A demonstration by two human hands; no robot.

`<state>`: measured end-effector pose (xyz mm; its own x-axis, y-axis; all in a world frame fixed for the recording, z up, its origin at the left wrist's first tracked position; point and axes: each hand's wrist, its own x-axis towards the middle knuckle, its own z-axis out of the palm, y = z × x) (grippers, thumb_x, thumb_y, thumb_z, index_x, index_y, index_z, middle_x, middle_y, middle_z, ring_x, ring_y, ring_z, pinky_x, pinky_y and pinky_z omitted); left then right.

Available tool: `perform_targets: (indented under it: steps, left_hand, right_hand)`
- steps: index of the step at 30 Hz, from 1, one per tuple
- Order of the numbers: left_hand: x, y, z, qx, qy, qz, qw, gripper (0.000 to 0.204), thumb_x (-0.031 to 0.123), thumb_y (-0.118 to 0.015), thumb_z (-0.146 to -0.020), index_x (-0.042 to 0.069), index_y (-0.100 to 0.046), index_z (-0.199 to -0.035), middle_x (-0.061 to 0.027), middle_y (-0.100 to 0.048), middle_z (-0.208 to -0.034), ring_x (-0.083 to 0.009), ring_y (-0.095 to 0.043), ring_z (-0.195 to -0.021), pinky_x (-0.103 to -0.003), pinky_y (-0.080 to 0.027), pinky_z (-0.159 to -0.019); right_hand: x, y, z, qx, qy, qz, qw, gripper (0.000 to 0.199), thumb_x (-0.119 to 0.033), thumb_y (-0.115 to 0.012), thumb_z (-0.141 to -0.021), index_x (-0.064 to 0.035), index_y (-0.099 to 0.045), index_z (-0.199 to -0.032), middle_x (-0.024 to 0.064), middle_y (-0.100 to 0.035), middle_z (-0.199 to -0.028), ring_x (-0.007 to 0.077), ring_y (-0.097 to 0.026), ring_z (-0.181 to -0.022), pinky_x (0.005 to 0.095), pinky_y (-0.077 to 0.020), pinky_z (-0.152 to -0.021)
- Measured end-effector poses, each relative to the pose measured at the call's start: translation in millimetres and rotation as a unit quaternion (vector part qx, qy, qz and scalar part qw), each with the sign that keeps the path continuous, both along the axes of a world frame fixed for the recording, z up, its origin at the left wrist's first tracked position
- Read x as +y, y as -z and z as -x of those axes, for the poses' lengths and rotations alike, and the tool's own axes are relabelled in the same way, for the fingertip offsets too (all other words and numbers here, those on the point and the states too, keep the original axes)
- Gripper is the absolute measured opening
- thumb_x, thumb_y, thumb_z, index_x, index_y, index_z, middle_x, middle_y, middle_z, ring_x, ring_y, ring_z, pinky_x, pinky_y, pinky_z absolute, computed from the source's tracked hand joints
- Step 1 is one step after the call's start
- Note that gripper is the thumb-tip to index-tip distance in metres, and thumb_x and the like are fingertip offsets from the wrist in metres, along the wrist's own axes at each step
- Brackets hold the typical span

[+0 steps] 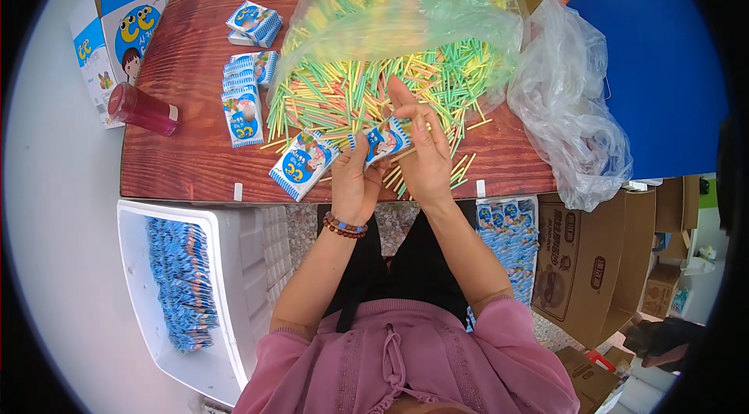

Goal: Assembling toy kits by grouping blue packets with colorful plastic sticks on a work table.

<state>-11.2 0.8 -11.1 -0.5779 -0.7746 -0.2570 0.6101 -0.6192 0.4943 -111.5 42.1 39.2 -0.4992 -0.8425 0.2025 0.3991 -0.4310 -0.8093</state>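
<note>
My left hand (pixel 359 180), with a beaded bracelet at its wrist, pinches the left end of a small blue-and-white candy packet (pixel 386 139). At the packet's right end is my right hand (pixel 427 160), its thumb and fingers closed around that end and one finger pointing up. A second candy packet (pixel 303 166) lies by the table's near edge, just left of my left hand. Beyond both hands spreads a heap of thin green, yellow and pink candy sticks (pixel 335 98), spilling from a clear plastic bag (pixel 390 31).
Packet stacks (pixel 243 110) stand left of the heap, near a pink-red jar (pixel 144 110) and printed display boxes (pixel 133 24). A white bin (pixel 214 258) of packets sits lower left. Crumpled plastic (pixel 573 102), a blue panel (pixel 655 63) and a cardboard box (pixel 593 266) are on the right.
</note>
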Motion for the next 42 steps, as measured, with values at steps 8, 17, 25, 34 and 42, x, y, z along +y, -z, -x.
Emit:
perform_targets:
  steps: [8,17,25,34,42]
  left_hand:
    - [-2.8,-6.9,1.9,0.068,0.011,-0.027,0.997,0.025,0.023,-0.051,-0.1,0.003,-0.064,-0.102,-0.0063,-0.068,-0.098,-0.0124,-0.062,-0.085,-0.027,-0.049,-0.073]
    - [-4.3,7.8,-7.0,0.139,0.002,-0.036,0.99,0.031,0.026,-0.056,-0.097,0.008,-0.054,-0.123,-0.0035,-0.062,-0.121,-0.017,-0.059,-0.108,-0.038,-0.048,-0.094]
    - [-2.0,-11.5,-3.7,0.157,0.003,0.008,0.988,0.033,0.028,-0.053,-0.098,0.007,-0.053,-0.123,-0.006,-0.06,-0.124,-0.0182,-0.057,-0.114,-0.04,-0.045,-0.1]
    - [-21.1,-6.9,-42.9,-0.033,-0.03,0.205,0.978,0.036,0.013,-0.055,-0.096,0.001,-0.051,-0.13,-0.0088,-0.061,-0.12,-0.0171,-0.057,-0.112,-0.034,-0.044,-0.099]
    - [-43.8,-33.0,-68.5,-0.182,0.036,0.297,0.937,0.022,0.001,-0.066,-0.087,-0.002,-0.064,-0.109,-0.0026,-0.068,-0.098,-0.0076,-0.063,-0.088,-0.023,-0.051,-0.078]
  right_hand:
    - [-8.0,-4.9,25.2,0.081,0.014,0.016,0.997,0.043,-0.032,-0.04,-0.102,0.0023,-0.057,-0.121,0.0219,-0.038,-0.146,0.0282,-0.032,-0.139,0.0399,-0.0208,-0.114]
    - [3.8,-11.9,41.2,0.109,0.075,-0.056,0.99,0.045,-0.038,-0.042,-0.101,0.0003,-0.057,-0.119,0.0124,-0.058,-0.107,0.0189,-0.055,-0.1,0.0305,-0.0415,-0.09]
    - [13.8,-22.3,11.7,0.301,0.024,-0.196,0.933,0.021,-0.012,-0.062,-0.092,0.0011,-0.063,-0.107,0.0017,-0.061,-0.079,0.006,-0.054,-0.074,0.0223,-0.0437,-0.065]
    - [-0.5,-59.1,36.5,0.429,-0.114,-0.229,0.866,0.021,-0.02,-0.062,-0.092,-0.0024,-0.07,-0.098,0.0072,-0.063,-0.071,0.0088,-0.052,-0.066,0.027,-0.043,-0.06]
    - [-28.0,-49.7,17.7,0.404,-0.191,-0.218,0.868,0.02,-0.021,-0.067,-0.09,-0.0015,-0.07,-0.096,-0.0017,-0.061,-0.071,0.0048,-0.05,-0.067,0.0237,-0.041,-0.062]
